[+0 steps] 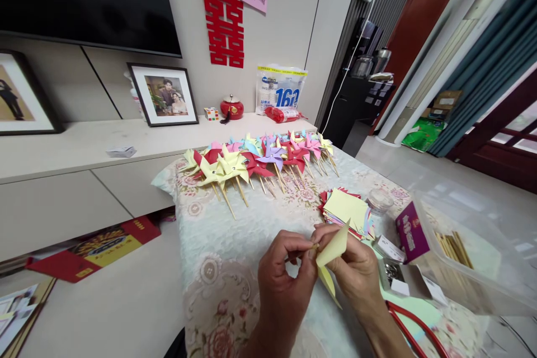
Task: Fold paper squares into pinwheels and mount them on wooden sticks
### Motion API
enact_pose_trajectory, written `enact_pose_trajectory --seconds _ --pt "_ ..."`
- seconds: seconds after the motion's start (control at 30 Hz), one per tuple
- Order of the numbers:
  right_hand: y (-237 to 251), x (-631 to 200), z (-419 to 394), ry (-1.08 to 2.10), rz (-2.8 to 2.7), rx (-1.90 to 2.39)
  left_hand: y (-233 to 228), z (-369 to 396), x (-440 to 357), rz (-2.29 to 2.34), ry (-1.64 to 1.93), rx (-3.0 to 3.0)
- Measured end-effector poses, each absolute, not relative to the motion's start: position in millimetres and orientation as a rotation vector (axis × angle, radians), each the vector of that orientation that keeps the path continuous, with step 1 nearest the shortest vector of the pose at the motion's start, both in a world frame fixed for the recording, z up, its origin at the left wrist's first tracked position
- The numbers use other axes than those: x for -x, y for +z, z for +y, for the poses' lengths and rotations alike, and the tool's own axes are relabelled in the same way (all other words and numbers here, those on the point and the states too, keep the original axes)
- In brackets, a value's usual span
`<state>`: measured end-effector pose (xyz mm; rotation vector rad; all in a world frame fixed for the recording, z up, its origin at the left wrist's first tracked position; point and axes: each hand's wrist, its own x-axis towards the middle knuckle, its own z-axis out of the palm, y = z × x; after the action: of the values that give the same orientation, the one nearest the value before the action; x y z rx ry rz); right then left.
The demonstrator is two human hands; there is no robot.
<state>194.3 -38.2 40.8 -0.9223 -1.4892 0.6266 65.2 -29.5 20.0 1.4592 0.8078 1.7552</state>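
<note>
The left hand (282,282) and right hand (354,268) meet above the near edge of the surface (218,246). Fingers of both hands are pressed together, pinching a yellow paper piece (333,249) at its folded centre; its points stand free, one up, one down. Completed work: a row of finished pinwheels (260,162) on sticks lies along the far edge. Remaining stock: a stack of cut paper squares (347,210) sits just beyond the right hand, and bare sticks (451,246) lie in the clear plastic box (470,285) at the right edge. Judged well advanced, though material for further pieces remains.
</note>
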Motion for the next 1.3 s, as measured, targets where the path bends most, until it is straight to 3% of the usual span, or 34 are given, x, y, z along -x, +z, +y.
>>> enact_pose_trajectory --seconds 0.7,1.3 --pt "39.7 -189.5 -39.6 0.753 -1.393 0.915 24.8 -33.2 -62.0 0.926 1.91 -1.814" --pt "33.2 -191.9 -39.2 0.782 -1.397 0.874 16.5 -32.9 -66.2 0.848 1.823 -1.6"
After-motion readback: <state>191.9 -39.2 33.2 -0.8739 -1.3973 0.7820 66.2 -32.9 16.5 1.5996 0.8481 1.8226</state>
